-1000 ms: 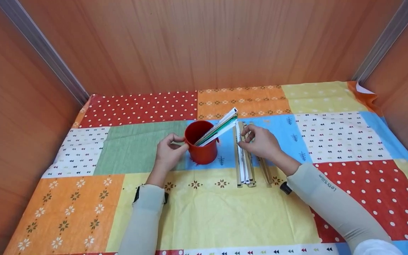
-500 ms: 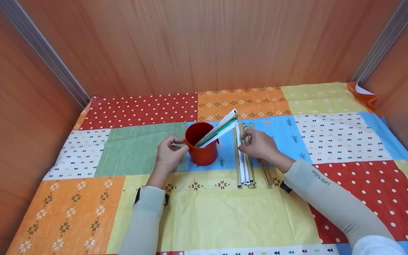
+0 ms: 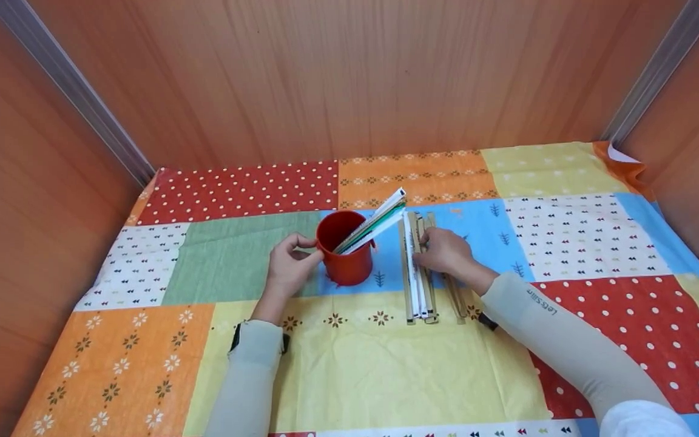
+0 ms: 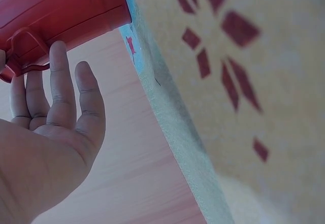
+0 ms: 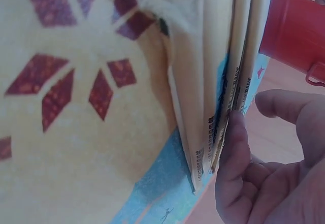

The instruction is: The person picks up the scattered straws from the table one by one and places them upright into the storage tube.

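A red mug [image 3: 349, 267] stands upright with several long white, brown and green slim sticks [image 3: 374, 224] leaning out to the right. My left hand [image 3: 289, 264] pinches it at the left rim by a handle; in the left wrist view the other fingers spread below the mug [image 4: 66, 18]. To its right lies a row of long, slim, printed paper-wrapped sticks [image 3: 415, 291], white and brown. My right hand [image 3: 446, 252] touches this row with bent fingers. In the right wrist view a finger lies against the sticks [image 5: 238, 46], the thumb beside them; whether one is pinched is unclear.
A patchwork-patterned cloth [image 3: 386, 376] covers the table. Brown wood-grain panels [image 3: 349, 79] stand behind and at both sides. At the far right the cloth's corner [image 3: 622, 161] is folded up.
My right hand has moved slightly nearer along the row of sticks, its fingers drawing closer in. The left hand stays on the mug.
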The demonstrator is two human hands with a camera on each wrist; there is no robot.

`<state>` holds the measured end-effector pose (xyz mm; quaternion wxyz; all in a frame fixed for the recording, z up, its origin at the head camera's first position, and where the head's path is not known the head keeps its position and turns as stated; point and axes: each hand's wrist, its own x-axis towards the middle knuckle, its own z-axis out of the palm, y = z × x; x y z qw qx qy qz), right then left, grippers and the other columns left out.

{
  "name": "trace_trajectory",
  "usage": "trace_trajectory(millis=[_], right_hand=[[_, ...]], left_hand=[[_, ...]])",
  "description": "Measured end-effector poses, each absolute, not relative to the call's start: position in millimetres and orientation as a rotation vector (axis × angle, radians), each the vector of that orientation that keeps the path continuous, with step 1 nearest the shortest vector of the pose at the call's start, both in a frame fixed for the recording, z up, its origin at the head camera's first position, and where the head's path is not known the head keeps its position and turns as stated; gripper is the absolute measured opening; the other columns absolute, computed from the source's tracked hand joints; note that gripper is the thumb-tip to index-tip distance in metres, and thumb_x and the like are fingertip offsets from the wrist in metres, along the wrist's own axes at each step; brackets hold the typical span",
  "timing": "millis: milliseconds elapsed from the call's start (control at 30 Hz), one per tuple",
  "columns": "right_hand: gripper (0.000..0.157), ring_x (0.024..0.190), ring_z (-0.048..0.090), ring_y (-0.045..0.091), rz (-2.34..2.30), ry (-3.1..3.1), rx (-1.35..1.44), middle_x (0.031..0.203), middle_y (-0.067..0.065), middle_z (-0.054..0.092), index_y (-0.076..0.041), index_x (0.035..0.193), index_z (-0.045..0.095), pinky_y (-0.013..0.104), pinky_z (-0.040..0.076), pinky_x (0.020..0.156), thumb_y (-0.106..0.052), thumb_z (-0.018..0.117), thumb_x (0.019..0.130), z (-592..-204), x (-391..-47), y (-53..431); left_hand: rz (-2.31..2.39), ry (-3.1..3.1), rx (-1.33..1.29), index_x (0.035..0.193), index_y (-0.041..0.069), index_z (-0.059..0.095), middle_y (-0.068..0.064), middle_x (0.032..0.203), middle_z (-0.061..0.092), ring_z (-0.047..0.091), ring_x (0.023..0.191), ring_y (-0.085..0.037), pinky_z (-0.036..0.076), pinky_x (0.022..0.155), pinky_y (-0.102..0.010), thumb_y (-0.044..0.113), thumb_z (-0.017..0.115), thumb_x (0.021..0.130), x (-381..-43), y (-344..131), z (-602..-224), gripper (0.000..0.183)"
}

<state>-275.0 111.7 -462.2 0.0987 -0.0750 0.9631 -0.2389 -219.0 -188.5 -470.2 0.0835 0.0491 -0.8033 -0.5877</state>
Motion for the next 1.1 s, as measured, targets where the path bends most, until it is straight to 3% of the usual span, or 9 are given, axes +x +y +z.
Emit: trace_trajectory(millis=[133,567,767,933,1100], right_hand=[[0.023,0.062,0.044,0.018,-0.702,2.849,-0.197,0.076,0.003,0.052,-0.01,0.086,0.056,0.03,0.033,0.053,-0.03,0.068,0.083,-464.1,-277.9,110.4],[0.033,0.052,0.041,0.013,-0.706,2.851,-0.175,0.06,-0.002,0.034,-0.014,0.067,0.041,0.026,0.028,0.045,-0.025,0.069,0.08,-467.7,-280.0,104.2],[0.035,0.05,0.041,0.013,-0.724,2.859,-0.179,0.055,-0.003,0.033,-0.016,0.062,0.04,0.026,0.03,0.044,-0.025,0.069,0.079,-468.2,-280.4,104.4],[0.032,0.051,0.046,0.013,-0.791,2.799,-0.139,0.056,-0.002,0.043,-0.015,0.062,0.045,0.026,0.033,0.046,-0.025,0.07,0.08,-467.4,-278.9,107.1],[0.033,0.051,0.039,0.013,-0.868,2.754,-0.156,0.055,-0.004,0.043,-0.017,0.059,0.046,0.028,0.03,0.047,-0.024,0.069,0.081,-466.8,-276.9,109.7]], left_hand=[[-1.775,-2.383,0.139,0.092,0.014,0.066,-0.003,0.102,0.067,0.063,0.074,-0.02,0.05,0.058,-0.03,0.018,0.072,0.08,-219.3,-188.4,-470.0,0.015],[-1.79,-2.397,0.161,0.093,0.016,0.066,-0.001,0.105,0.066,0.063,0.081,-0.023,0.051,0.06,-0.03,0.022,0.073,0.079,-219.1,-189.4,-470.5,0.017],[-1.815,-2.365,0.137,0.093,0.011,0.067,-0.006,0.102,0.066,0.063,0.079,-0.026,0.05,0.059,-0.029,0.018,0.073,0.081,-219.4,-188.8,-468.9,0.015],[-1.807,-2.384,0.146,0.095,0.012,0.067,-0.005,0.103,0.065,0.063,0.08,-0.023,0.05,0.06,-0.029,0.02,0.073,0.081,-219.3,-187.9,-468.5,0.017],[-1.777,-2.386,0.134,0.093,0.013,0.067,-0.004,0.102,0.066,0.063,0.076,-0.021,0.05,0.059,-0.03,0.02,0.073,0.081,-219.2,-188.0,-470.0,0.015]])
